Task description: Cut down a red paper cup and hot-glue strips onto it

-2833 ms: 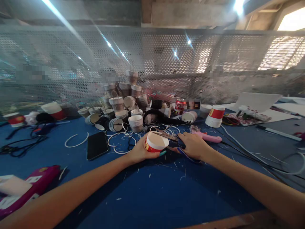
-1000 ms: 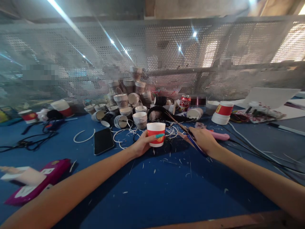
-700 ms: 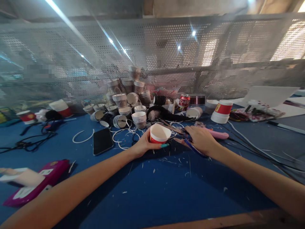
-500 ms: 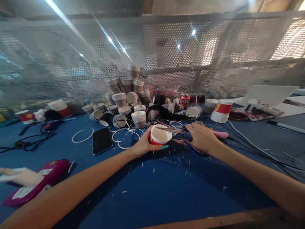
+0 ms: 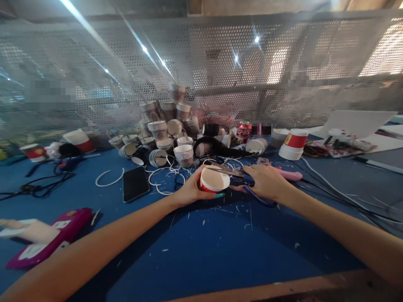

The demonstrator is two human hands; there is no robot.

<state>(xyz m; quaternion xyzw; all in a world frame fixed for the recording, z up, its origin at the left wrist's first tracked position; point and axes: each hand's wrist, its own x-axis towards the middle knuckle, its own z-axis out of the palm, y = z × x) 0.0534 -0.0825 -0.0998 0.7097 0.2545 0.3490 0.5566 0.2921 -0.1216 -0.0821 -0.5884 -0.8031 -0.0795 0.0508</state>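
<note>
Head view: left hand (image 5: 190, 188) clasps tapered red-and-white paper cup (image 5: 215, 180) over flat blue table (image 5: 189, 260), mouth tilted up. Right hand (image 5: 266, 182) clamped on blue-handled metal scissors (image 5: 231, 172), blade overlapping rim. Advisable: light hold against buckling, blades parallel to rim.

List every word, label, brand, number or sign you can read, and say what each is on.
None reads clearly.
Red can: pale lettering, too blurred to read.
Magenta packet: white labels, print too small.
Cup stack: yellow mark on the red band, too small.
Far-left cup: yellowish mark, blurred.
Held cup: nothing legible.
</note>
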